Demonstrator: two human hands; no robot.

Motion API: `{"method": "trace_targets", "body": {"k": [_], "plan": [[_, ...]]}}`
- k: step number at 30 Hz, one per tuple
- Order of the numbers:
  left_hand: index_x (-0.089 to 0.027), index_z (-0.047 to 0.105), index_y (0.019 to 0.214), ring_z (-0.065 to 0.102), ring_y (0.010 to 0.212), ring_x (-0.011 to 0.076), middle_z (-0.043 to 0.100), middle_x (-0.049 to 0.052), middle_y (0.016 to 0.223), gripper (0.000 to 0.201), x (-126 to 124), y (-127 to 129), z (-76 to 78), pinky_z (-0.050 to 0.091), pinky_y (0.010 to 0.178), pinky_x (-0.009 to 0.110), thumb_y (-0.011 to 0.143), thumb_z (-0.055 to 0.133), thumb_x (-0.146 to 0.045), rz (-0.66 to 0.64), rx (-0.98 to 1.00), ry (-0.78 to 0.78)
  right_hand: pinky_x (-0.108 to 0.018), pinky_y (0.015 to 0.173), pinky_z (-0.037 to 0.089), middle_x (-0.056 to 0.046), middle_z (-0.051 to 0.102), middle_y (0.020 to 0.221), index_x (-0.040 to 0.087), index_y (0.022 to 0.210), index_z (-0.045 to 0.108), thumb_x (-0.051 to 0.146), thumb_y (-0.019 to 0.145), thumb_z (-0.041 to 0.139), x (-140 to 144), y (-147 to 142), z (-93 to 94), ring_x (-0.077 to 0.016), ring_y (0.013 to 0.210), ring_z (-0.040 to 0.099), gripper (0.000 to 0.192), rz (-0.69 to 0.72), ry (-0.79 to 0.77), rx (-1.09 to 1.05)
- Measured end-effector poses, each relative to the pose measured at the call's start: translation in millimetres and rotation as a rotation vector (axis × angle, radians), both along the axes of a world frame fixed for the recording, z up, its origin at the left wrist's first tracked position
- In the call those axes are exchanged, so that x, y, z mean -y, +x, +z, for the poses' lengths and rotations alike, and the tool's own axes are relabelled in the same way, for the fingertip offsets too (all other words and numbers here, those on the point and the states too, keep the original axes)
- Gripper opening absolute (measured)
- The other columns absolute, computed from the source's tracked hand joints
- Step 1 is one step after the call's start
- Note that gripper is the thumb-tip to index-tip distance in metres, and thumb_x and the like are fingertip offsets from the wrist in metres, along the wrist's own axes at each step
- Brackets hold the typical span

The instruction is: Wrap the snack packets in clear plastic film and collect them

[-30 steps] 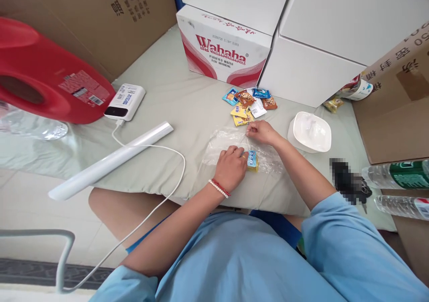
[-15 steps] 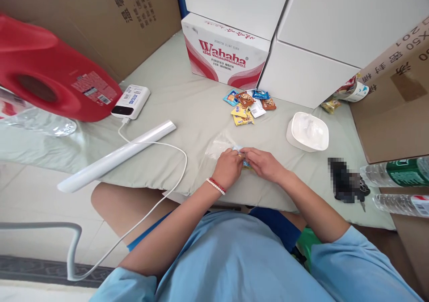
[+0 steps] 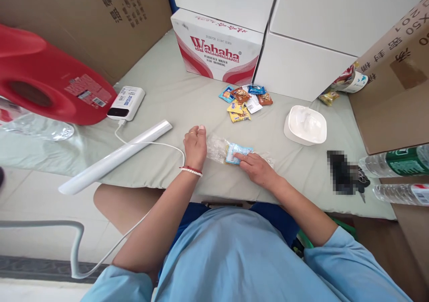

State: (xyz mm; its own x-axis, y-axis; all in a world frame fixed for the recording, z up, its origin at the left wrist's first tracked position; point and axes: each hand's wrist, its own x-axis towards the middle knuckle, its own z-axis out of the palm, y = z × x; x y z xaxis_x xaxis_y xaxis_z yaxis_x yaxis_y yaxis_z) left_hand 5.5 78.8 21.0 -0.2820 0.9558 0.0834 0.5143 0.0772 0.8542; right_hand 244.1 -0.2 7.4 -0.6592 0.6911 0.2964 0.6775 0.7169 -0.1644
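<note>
The right hand (image 3: 256,167), just right of frame centre, now presses its fingertips flat on the snack packet (image 3: 236,153) inside the clear plastic bag (image 3: 217,146), gripping nothing. Half a second ago both hands pinched the packet together; the left hand (image 3: 195,146) has let go and hovers loosely open just left of the bag, toward the white sealing bar (image 3: 117,157). The packet looks bagged.

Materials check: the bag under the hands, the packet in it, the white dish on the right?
Bag: thin clear plastic film, likely; crinkled, glinting, cloth shows through. Packet under the right hand: glossy printed wrapper, plastic or foil-lined, unclear which. White dish: smooth, glossy, probably moulded plastic; ceramic not excluded.
</note>
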Motion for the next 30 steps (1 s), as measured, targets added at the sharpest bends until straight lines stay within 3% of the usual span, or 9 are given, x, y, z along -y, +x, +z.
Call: {"method": "trace_targets", "body": {"k": [4, 7, 10, 12, 15, 19, 23, 27, 30], "plan": [[-0.021, 0.065, 0.076, 0.050, 0.132, 0.0350, 0.067, 0.013, 0.115, 0.027, -2.5, 2.4, 1.6, 0.034, 0.118, 0.051, 0.078, 0.071, -0.048, -0.216, -0.096, -0.140, -0.038, 0.087, 0.055, -0.006, 0.067, 0.143, 0.021, 0.099, 0.071, 0.006, 0.103, 0.038, -2.5, 0.6, 4.1, -0.0213, 0.102, 0.068, 0.036, 0.017, -0.030, -0.023], [-0.021, 0.062, 0.074, 0.061, 0.112, 0.0270, 0.066, 0.007, 0.105, 0.017, 10.2, 0.7, 6.4, 0.046, 0.104, 0.041, 0.068, 0.074, -0.032, -0.306, -0.067, -0.142, -0.040, 0.094, 0.054, -0.009, 0.068, 0.141, 0.021, 0.096, 0.068, 0.009, 0.103, 0.041, -4.7, 1.2, 10.7, -0.0214, 0.109, 0.067, 0.031, 0.042, -0.094, -0.099], [-0.022, 0.058, 0.075, 0.058, 0.073, 0.0161, 0.060, -0.002, 0.077, 0.013, 25.5, 2.7, 16.5, 0.049, 0.076, 0.030, 0.074, 0.068, -0.030, -0.322, 0.051, -0.127, -0.041, 0.100, 0.053, -0.011, 0.067, 0.141, 0.021, 0.094, 0.066, 0.012, 0.104, 0.041, -6.1, 0.1, 16.9, -0.0214, 0.113, 0.067, 0.028, 0.067, -0.173, -0.186], [-0.022, 0.058, 0.076, 0.055, 0.066, 0.0140, 0.056, -0.004, 0.070, 0.010, 35.0, 12.4, 23.7, 0.046, 0.069, 0.028, 0.078, 0.066, -0.028, -0.362, 0.067, -0.082, -0.042, 0.100, 0.052, -0.012, 0.067, 0.140, 0.021, 0.095, 0.066, 0.013, 0.104, 0.042, -7.0, -1.6, 19.6, -0.0218, 0.112, 0.066, 0.027, 0.074, -0.215, -0.222], [-0.020, 0.064, 0.081, 0.060, 0.073, 0.0155, 0.062, 0.000, 0.079, 0.003, 47.1, 37.2, 29.9, 0.050, 0.073, 0.029, 0.082, 0.062, -0.021, -0.474, -0.027, -0.005, -0.042, 0.096, 0.054, -0.014, 0.070, 0.132, 0.021, 0.102, 0.068, 0.015, 0.102, 0.043, -9.7, -1.8, 21.3, -0.0235, 0.111, 0.065, 0.026, 0.079, -0.255, -0.261], [-0.019, 0.071, 0.103, 0.065, 0.098, 0.0207, 0.066, 0.009, 0.105, 0.024, 57.5, 63.0, 26.4, 0.054, 0.092, 0.036, 0.098, 0.047, -0.024, -0.581, -0.177, 0.111, -0.047, 0.103, 0.053, -0.013, 0.074, 0.120, 0.023, 0.113, 0.071, 0.021, 0.100, 0.048, -15.7, 8.3, 18.2, -0.0256, 0.116, 0.065, 0.026, 0.094, -0.358, -0.381], [-0.014, 0.063, 0.131, 0.058, 0.117, 0.0258, 0.062, 0.015, 0.126, 0.038, 64.6, 67.1, 14.9, 0.049, 0.106, 0.043, 0.104, 0.039, -0.026, -0.682, -0.331, 0.236, -0.045, 0.107, 0.053, -0.007, 0.075, 0.123, 0.026, 0.107, 0.075, 0.040, 0.100, 0.055, -15.8, 17.7, 9.5, -0.0241, 0.119, 0.069, 0.025, -0.077, -0.584, -0.724], [-0.015, 0.052, 0.146, 0.052, 0.126, 0.0297, 0.058, 0.017, 0.138, 0.045, 72.0, 65.4, 2.8, 0.044, 0.112, 0.049, 0.104, 0.043, -0.030, -0.719, -0.469, 0.269, -0.042, 0.091, 0.061, -0.006, 0.078, 0.100, 0.024, 0.102, 0.075, 0.050, 0.092, 0.064, -10.2, 14.0, 3.8, -0.0225, 0.093, 0.076, 0.030, -0.311, -0.840, -1.122], [-0.015, 0.051, 0.147, 0.049, 0.129, 0.0316, 0.056, 0.018, 0.142, 0.048, 77.2, 65.2, -3.6, 0.044, 0.112, 0.049, 0.103, 0.047, -0.032, -0.720, -0.551, 0.277, -0.041, 0.079, 0.061, -0.004, 0.073, 0.081, 0.021, 0.104, 0.073, 0.049, 0.092, 0.061, -6.1, 16.3, 4.5, -0.0204, 0.073, 0.070, 0.033, -0.604, -0.747, -1.161]]}}
